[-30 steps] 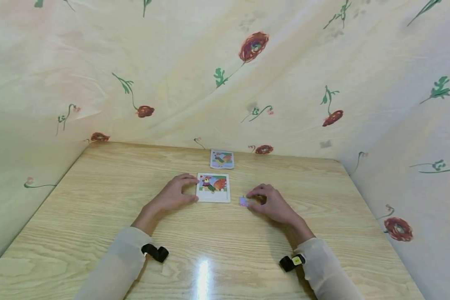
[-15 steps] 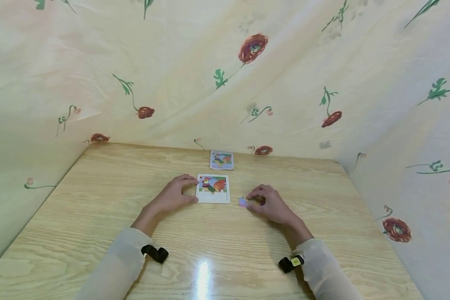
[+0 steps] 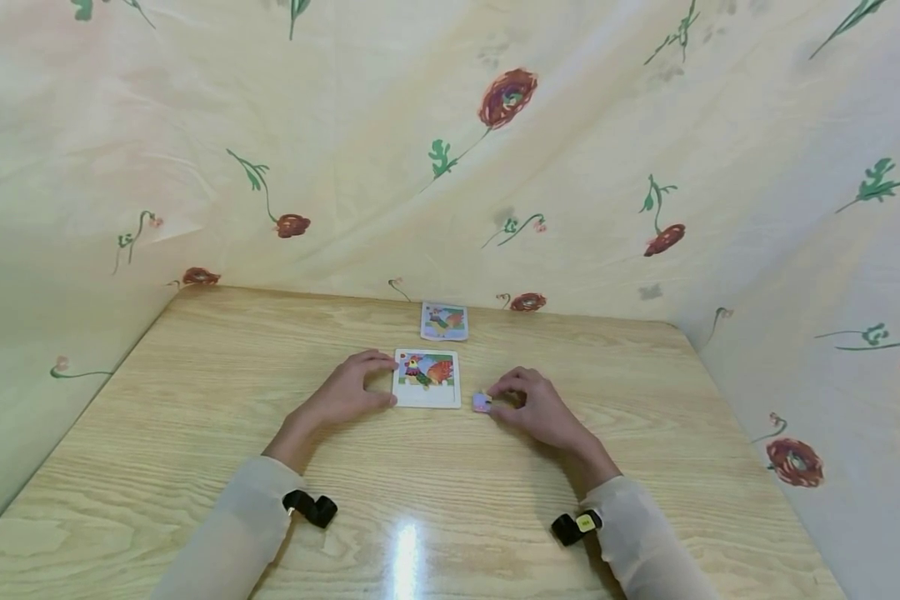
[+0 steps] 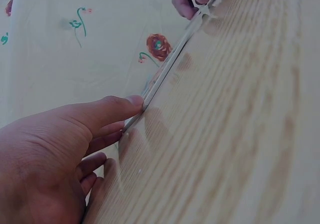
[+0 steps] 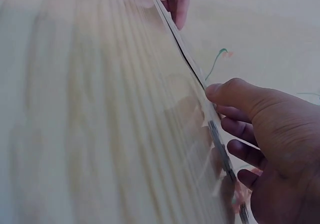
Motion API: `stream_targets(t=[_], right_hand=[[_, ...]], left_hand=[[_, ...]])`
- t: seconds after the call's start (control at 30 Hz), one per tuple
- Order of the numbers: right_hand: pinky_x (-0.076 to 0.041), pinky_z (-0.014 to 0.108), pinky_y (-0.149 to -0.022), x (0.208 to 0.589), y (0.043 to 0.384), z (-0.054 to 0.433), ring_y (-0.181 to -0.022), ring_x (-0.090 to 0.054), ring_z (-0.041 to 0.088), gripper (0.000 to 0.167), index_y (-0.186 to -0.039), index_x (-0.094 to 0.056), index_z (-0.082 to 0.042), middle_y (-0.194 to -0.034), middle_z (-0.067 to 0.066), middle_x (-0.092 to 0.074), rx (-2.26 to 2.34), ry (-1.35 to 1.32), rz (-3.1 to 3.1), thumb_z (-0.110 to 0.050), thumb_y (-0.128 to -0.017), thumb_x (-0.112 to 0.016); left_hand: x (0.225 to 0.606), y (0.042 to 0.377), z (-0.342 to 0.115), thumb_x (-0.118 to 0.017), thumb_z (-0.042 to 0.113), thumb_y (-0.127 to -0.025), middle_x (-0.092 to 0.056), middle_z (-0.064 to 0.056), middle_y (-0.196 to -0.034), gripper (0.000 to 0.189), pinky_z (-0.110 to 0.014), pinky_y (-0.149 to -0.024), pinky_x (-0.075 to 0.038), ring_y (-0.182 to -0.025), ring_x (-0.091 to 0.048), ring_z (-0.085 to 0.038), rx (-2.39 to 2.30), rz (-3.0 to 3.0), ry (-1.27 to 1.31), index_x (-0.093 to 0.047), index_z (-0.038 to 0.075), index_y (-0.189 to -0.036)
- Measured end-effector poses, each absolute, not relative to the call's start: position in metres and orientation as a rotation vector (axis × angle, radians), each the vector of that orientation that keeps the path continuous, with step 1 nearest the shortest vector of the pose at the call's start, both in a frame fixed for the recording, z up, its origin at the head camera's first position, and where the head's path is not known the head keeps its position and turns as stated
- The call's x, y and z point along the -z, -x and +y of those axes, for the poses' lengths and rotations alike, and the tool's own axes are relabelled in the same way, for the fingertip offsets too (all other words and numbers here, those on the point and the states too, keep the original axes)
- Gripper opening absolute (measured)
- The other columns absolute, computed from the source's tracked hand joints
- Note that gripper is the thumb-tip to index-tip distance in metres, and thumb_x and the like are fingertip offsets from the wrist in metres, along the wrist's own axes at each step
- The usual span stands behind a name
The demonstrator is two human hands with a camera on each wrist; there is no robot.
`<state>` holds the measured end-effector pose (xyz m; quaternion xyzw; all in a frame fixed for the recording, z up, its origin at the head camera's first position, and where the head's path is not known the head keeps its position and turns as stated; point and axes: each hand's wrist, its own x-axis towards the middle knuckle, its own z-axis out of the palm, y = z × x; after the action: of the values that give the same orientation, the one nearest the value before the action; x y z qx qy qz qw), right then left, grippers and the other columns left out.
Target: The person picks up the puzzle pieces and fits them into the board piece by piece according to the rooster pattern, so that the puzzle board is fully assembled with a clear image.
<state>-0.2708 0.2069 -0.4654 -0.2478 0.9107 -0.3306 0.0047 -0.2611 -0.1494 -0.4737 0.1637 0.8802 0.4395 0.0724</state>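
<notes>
A white-framed jigsaw puzzle [image 3: 427,398] with a rooster picture lies flat on the table; a strip along its near side is plain white. My left hand [image 3: 352,387] grips its left edge, thumb at the near corner and fingers farther up. In the left wrist view, the thumb [image 4: 131,102] presses on the puzzle's thin edge. Just right of the frame, my right hand [image 3: 536,408] pinches a small lilac puzzle piece [image 3: 482,402] between thumb and fingers. The right wrist view shows that thumb [image 5: 216,90] from the side, with the piece mostly hidden.
Behind the puzzle, a square card [image 3: 444,322] with the same rooster picture lies near the table's back edge. A floral cloth [image 3: 345,167] hangs around the back and sides of the wooden table [image 3: 390,483].
My right hand has shifted slightly left, bringing the lilac piece closer to the frame and turning it a little. My left hand stays on the puzzle's edge.
</notes>
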Motion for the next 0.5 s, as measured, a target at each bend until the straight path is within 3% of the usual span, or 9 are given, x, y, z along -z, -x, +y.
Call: stream_targets(t=[0.27, 0.5], right_hand=[[-0.048, 0.041, -0.096, 0.463, 0.275, 0.18, -0.11, -0.057, 0.021, 0.019, -0.106, -0.08, -0.019, -0.113, 0.0, -0.068, 1.098, 0.828, 2.804, -0.024, -0.089, -0.083], [-0.049, 0.044, -0.097, 0.46, 0.278, 0.148, -0.112, -0.056, 0.023, 0.021, -0.109, -0.079, -0.017, -0.113, 0.001, -0.067, 1.131, 0.894, 2.748, -0.021, -0.089, -0.082]], left_hand=[[0.474, 0.261, -0.15, -0.077, 0.027, -0.092, -0.04, -0.013, -0.164, 0.059, -0.065, -0.123, -0.028, -0.157, -0.025, -0.04, -1.313, 2.648, -0.491, -0.059, 0.014, -0.147], [0.474, 0.262, -0.149, -0.077, 0.028, -0.092, -0.045, -0.009, -0.161, 0.06, -0.063, -0.124, -0.028, -0.157, -0.026, -0.038, -1.306, 2.663, -0.514, -0.058, 0.014, -0.147]])
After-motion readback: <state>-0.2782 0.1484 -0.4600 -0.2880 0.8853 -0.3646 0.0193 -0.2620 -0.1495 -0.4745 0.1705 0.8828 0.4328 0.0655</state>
